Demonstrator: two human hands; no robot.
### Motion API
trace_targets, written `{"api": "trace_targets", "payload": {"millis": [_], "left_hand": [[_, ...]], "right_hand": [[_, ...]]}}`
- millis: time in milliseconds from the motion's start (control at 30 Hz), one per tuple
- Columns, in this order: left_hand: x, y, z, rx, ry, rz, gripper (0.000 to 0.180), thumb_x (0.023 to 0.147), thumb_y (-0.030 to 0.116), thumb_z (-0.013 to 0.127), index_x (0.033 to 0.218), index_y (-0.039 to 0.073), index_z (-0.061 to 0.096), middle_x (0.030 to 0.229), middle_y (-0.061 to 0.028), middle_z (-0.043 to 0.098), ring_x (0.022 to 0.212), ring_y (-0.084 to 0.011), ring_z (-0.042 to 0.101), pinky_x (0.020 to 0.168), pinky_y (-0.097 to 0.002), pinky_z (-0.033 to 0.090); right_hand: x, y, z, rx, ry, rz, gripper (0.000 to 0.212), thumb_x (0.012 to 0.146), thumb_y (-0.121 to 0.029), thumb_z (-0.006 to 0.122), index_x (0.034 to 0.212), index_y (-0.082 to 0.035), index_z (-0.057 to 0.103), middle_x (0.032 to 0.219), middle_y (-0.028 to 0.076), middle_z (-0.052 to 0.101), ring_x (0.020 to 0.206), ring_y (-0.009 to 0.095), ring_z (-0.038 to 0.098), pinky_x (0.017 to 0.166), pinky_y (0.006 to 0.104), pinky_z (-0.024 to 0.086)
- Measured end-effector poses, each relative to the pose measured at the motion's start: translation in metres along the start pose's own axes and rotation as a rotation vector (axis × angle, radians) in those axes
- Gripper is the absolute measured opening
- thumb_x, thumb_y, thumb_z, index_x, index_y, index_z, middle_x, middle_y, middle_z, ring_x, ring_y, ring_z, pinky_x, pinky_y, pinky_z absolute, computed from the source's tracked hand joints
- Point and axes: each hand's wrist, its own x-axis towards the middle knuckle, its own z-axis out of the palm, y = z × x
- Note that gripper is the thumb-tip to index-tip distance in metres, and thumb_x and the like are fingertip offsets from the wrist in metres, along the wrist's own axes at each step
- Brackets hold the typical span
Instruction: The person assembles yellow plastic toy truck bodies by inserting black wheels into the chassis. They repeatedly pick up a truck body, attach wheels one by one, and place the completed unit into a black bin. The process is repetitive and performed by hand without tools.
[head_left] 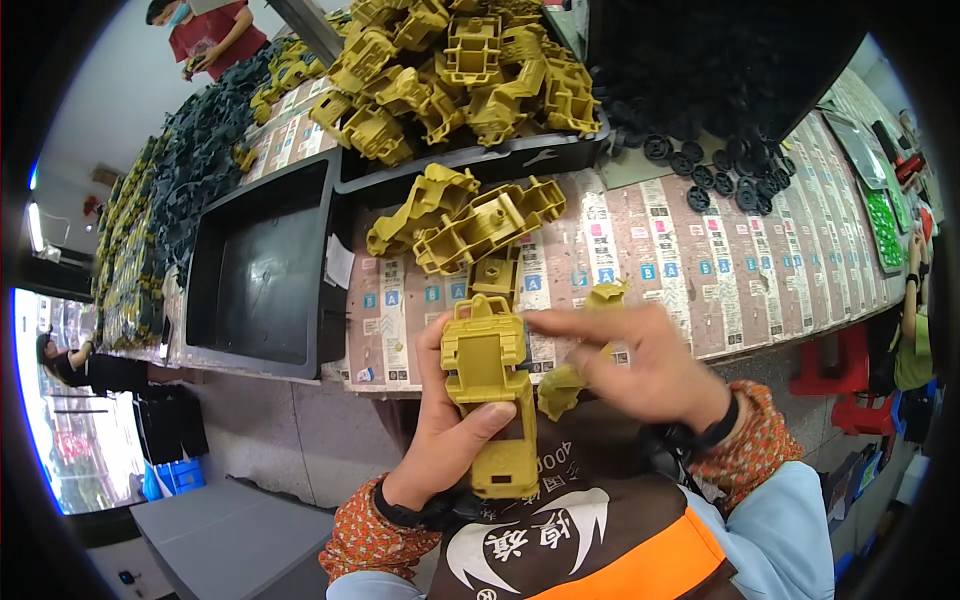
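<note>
My left hand (pixel 445 440) is wrapped around a mustard-yellow plastic toy vehicle body (pixel 500 450), held upright in front of my apron with the thumb across its lower half. Beside its upper right edge is my right hand (pixel 640 365), slightly blurred, the index finger stretched toward the body and the other fingers apart. I cannot tell whether that fingertip touches it. Below the right hand's fingers a small yellow plastic piece (pixel 560 392) shows at the table edge, and another yellow scrap (pixel 606 295) lies just beyond. Several more yellow bodies (pixel 490 225) lie on the table ahead.
A black tray (pixel 470 160) heaped with yellow bodies stands at the back. Left of it sits a black bin (pixel 258 265). Black wheels (pixel 735 170) lie at the back right. Dark and yellow parts pile up at far left. Other people work at the far left and right.
</note>
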Motion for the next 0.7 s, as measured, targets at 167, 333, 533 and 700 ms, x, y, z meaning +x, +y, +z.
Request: {"api": "trace_targets", "payload": {"millis": [167, 333, 533, 700], "left_hand": [[0.005, 0.012, -0.004, -0.146, 0.152, -0.16, 0.088, 0.096, 0.023, 0.075, 0.163, 0.016, 0.018, 0.145, -0.0089, 0.049, 0.125, -0.0193, 0.055, 0.103, -0.0358, 0.051], [0.01, 0.008, -0.013, -0.275, 0.172, -0.236, 0.044, 0.106, 0.036, 0.059, 0.137, 0.006, 0.05, 0.112, -0.0085, 0.066, 0.096, -0.0179, 0.069, 0.082, -0.0306, 0.059], [0.017, -0.002, -0.021, -0.522, 0.313, -0.209, 0.037, 0.107, 0.035, 0.058, 0.129, 0.005, 0.061, 0.112, -0.009, 0.072, 0.094, -0.0192, 0.072, 0.082, -0.0331, 0.06], [0.025, -0.006, -0.033, -0.554, 0.338, -0.131, 0.036, 0.104, 0.026, 0.064, 0.135, 0.01, 0.055, 0.115, -0.0056, 0.068, 0.099, -0.0177, 0.07, 0.086, -0.0358, 0.061]], "right_hand": [[0.025, 0.074, -0.129, -0.836, 0.715, 0.065, 0.019, 0.091, -0.008, 0.066, 0.107, -0.004, 0.074, 0.096, 0.013, 0.075, 0.084, 0.034, 0.071, 0.076, 0.0402, 0.056], [0.024, 0.132, -0.168, -1.149, 0.536, 0.095, 0.025, 0.088, -0.006, 0.066, 0.113, -0.004, 0.068, 0.107, 0.018, 0.058, 0.104, 0.04, 0.06, 0.088, 0.0472, 0.05], [0.023, 0.125, -0.17, -1.045, 0.473, 0.044, 0.033, 0.082, 0.009, 0.062, 0.111, -0.002, 0.053, 0.106, 0.022, 0.057, 0.102, 0.045, 0.058, 0.088, 0.0484, 0.048], [0.006, 0.122, -0.15, -0.942, 0.498, -0.052, 0.033, 0.087, 0.004, 0.065, 0.119, 0.0, 0.058, 0.103, 0.022, 0.068, 0.095, 0.038, 0.067, 0.081, 0.0424, 0.051]]}}
